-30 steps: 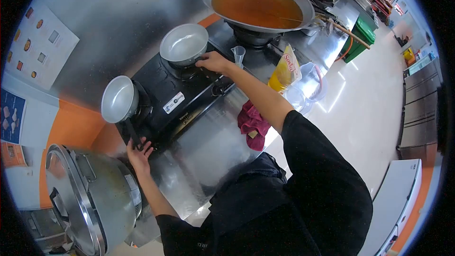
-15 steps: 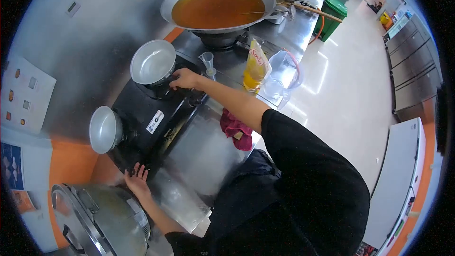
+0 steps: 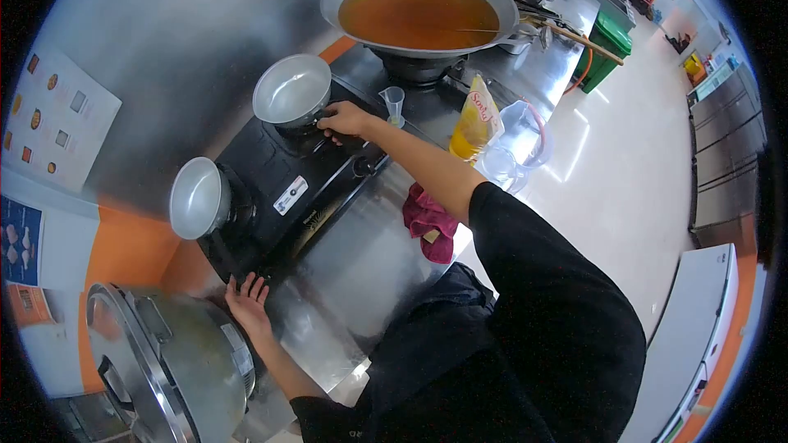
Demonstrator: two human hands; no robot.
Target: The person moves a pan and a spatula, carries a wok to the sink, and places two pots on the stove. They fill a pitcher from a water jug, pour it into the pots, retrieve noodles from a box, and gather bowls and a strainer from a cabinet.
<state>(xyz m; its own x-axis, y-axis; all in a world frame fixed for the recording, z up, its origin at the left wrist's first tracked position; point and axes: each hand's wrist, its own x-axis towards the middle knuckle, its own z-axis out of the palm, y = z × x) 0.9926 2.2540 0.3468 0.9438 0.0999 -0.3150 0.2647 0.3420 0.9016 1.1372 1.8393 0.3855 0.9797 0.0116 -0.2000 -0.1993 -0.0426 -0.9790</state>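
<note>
My right hand (image 3: 345,119) reaches out to the far small metal pan (image 3: 291,89) on the black two-burner stove (image 3: 308,184), fingers closed on its dark handle at the pan's right side. The pan looks empty. My left hand (image 3: 246,295) lies open, fingers spread, on the steel counter (image 3: 361,262) at the stove's near left corner. It is just below the nearer small metal pan (image 3: 197,197) and touches neither that pan nor its handle.
A big wok of orange liquid (image 3: 419,8) sits behind the stove. A small clear funnel-shaped cup (image 3: 394,102), yellow oil pouch (image 3: 474,121) and clear jug (image 3: 519,148) stand to the right. A red cloth (image 3: 431,221) lies at the counter edge; a large rice cooker (image 3: 164,361) is at lower left.
My left hand has let go of the near pan's handle and now rests flat on the counter by the stove corner. My right hand stays at the far pan's handle.
</note>
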